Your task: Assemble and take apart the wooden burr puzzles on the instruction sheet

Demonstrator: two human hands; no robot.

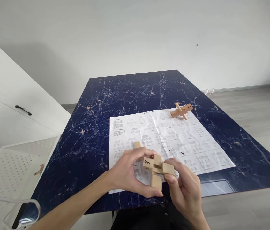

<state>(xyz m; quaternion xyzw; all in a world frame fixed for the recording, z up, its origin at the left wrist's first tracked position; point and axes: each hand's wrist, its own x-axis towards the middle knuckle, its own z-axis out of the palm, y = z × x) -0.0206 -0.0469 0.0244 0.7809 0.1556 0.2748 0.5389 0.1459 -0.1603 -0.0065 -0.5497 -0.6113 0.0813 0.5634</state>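
Between my two hands is a wooden interlocking puzzle (157, 171) of several pale blocks, one marked with a black "3". My left hand (131, 174) grips it from the left, thumb on the near block and fingers behind the far one. With thumb and fingers, my right hand (185, 188) pinches the block on its right side. The puzzle is held over the near part of a printed instruction sheet (197, 140). Partly hidden behind my left hand, a loose wooden piece (138, 144) shows on the sheet.
Another wooden piece (181, 111), cross-shaped and marked "3", lies at the sheet's far right corner. The sheet rests on a dark blue marbled table (130, 89). To the left stand a white perforated basket (27, 159) with a wooden piece (39, 170) and a white cabinet (12, 86).
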